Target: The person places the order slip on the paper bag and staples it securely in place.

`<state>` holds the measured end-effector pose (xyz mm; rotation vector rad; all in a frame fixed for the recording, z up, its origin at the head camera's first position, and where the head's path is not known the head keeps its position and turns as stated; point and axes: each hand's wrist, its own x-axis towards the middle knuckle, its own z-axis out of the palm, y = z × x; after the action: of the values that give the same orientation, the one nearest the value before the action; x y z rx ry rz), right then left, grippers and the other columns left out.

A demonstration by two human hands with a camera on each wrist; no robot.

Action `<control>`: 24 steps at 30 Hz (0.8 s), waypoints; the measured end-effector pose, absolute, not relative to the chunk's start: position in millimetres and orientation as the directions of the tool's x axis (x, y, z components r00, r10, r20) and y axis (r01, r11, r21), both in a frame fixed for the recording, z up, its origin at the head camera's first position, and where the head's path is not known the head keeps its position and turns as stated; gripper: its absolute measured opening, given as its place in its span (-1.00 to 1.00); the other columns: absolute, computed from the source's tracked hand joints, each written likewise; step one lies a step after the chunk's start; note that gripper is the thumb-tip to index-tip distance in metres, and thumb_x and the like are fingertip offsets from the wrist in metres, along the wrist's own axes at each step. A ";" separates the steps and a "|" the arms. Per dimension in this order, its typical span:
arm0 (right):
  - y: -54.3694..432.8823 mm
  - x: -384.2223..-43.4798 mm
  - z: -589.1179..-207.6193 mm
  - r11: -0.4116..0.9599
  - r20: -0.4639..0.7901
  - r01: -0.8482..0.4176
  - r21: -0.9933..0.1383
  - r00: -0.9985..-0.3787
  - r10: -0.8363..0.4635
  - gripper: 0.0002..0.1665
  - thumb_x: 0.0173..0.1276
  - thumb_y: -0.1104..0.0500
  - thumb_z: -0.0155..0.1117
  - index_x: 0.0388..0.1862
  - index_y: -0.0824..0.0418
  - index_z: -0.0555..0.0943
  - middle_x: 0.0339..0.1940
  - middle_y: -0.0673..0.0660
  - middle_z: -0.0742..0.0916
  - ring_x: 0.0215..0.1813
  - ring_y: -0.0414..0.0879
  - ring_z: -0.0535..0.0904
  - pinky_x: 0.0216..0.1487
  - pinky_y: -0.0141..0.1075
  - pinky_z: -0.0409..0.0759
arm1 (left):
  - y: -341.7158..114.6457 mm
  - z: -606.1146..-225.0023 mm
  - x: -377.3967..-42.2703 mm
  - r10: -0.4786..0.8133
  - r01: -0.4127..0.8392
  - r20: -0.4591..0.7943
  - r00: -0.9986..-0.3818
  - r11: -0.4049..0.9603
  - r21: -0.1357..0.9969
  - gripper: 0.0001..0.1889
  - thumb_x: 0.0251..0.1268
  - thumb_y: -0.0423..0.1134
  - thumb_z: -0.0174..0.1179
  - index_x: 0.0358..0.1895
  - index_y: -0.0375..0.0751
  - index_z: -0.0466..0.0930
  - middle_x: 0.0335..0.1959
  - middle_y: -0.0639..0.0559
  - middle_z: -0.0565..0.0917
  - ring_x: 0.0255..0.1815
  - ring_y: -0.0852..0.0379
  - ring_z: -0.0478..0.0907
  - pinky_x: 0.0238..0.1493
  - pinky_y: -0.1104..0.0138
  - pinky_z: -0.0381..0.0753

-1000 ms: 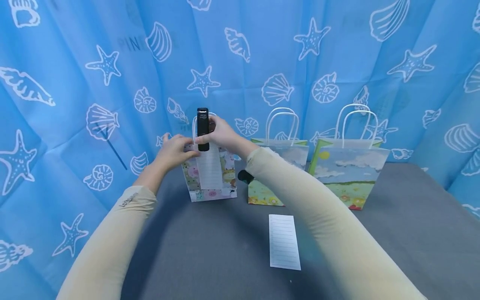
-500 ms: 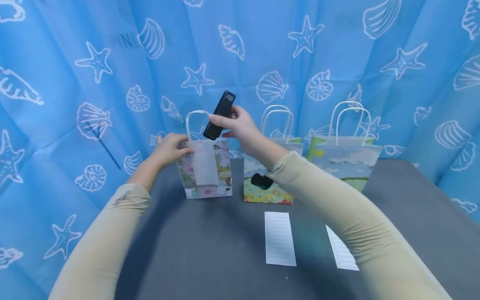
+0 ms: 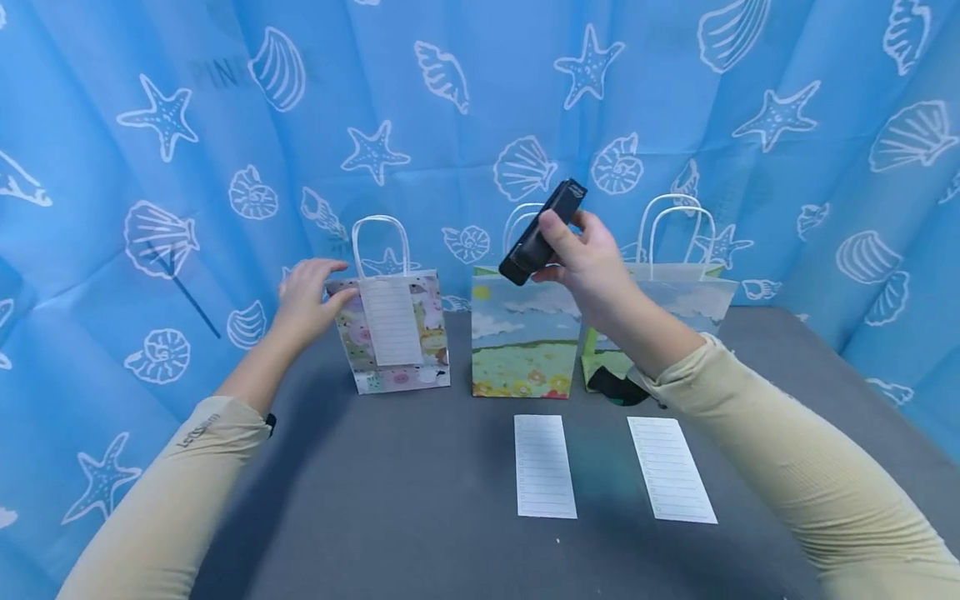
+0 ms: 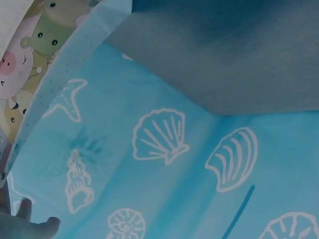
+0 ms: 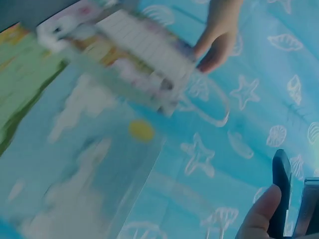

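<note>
My right hand (image 3: 596, 262) grips a black stapler (image 3: 543, 233), raised in front of the middle bag's handles. In the right wrist view the stapler (image 5: 281, 191) has its two arms apart, with the thumb along one. My left hand (image 3: 307, 304) is at the top left corner of a small animal-print paper bag (image 3: 435, 333), fingers relaxed and spread, thumb overlapping its front. A lined paper slip (image 3: 392, 323) hangs down this bag's front from the top edge. In the left wrist view the fingers (image 4: 42, 228) show beside the bag's edge.
A landscape-print paper bag (image 3: 525, 342) stands in the middle. Another such bag (image 3: 678, 296) at right is partly behind my right forearm. Two lined paper slips, one left (image 3: 545, 467) and one right (image 3: 671, 471), lie on the grey table (image 3: 390, 508). Behind hangs a blue shell-print curtain (image 3: 465, 167).
My right hand has carried the stapler from the animal-print bag's top edge to the right, tilting it. My left hand has drawn back slightly left. The right-hand slip has come into view.
</note>
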<state>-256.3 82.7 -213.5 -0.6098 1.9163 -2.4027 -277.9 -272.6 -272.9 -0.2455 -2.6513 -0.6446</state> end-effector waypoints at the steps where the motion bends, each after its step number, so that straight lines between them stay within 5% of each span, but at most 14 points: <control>1: 89.5 -253.8 -213.3 -0.228 0.287 -0.235 -0.945 -0.929 -0.234 0.19 0.19 -0.25 0.33 0.48 0.36 -0.03 0.15 0.31 0.49 0.07 0.03 0.56 -0.21 -0.35 0.58 | -273.5 -273.3 -274.6 0.065 0.260 0.429 -0.901 0.873 0.414 -0.53 0.44 -0.21 0.14 0.31 -0.36 0.36 0.32 -0.33 0.35 0.42 -0.31 0.10 0.34 -0.26 -0.15; 4: 110.4 -246.9 -213.3 -0.175 0.257 -0.222 -0.959 -0.942 -0.216 -0.09 0.46 -0.12 0.08 0.49 0.35 -0.07 0.21 0.31 0.41 0.13 0.02 0.53 -0.18 -0.37 0.58 | -275.2 -275.3 -265.4 0.018 0.257 0.435 -0.900 0.829 0.497 -0.46 0.46 -0.20 0.11 0.37 -0.40 0.24 0.35 -0.36 0.29 0.43 -0.31 0.08 0.36 -0.21 -0.07; 9: 145.6 -240.4 -218.8 -0.186 0.225 -0.188 -0.964 -0.953 -0.203 -0.26 0.50 0.02 0.09 0.38 0.35 -0.01 0.09 0.25 0.42 -0.07 -0.12 0.61 -0.20 -0.38 0.60 | -278.0 -286.4 -251.5 -0.072 0.264 0.448 -0.891 0.720 0.641 -0.35 0.49 -0.20 0.05 0.45 -0.46 0.01 0.41 -0.42 0.14 0.48 -0.32 -0.04 0.39 -0.14 -0.03; 16: 188.6 -236.9 -228.7 -0.292 0.172 -0.116 -0.950 -0.969 -0.177 -0.25 0.44 0.21 0.19 0.35 0.22 -0.08 -0.10 0.09 0.62 -0.22 -0.12 0.71 -0.25 -0.34 0.65 | -276.1 -300.9 -231.0 -0.101 0.263 0.470 -0.877 0.716 0.646 -0.37 0.49 -0.22 0.04 0.42 -0.52 0.04 0.38 -0.46 0.13 0.44 -0.34 0.02 0.36 -0.16 0.01; 24: 224.2 -230.1 -245.3 -0.399 0.161 -0.108 -0.911 -0.982 -0.102 -0.54 0.44 0.28 0.17 0.08 0.19 0.11 -0.21 0.09 0.69 -0.27 -0.06 0.74 -0.26 -0.25 0.66 | -269.2 -310.0 -217.4 -0.083 0.231 0.418 -0.905 0.729 0.645 -0.36 0.50 -0.17 0.02 0.43 -0.52 0.03 0.40 -0.46 0.11 0.44 -0.36 0.01 0.35 -0.19 0.03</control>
<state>-230.1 224.2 -245.3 -0.3014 1.7246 -2.6129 -217.4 -269.2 -310.0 -0.1130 -2.5099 -1.0149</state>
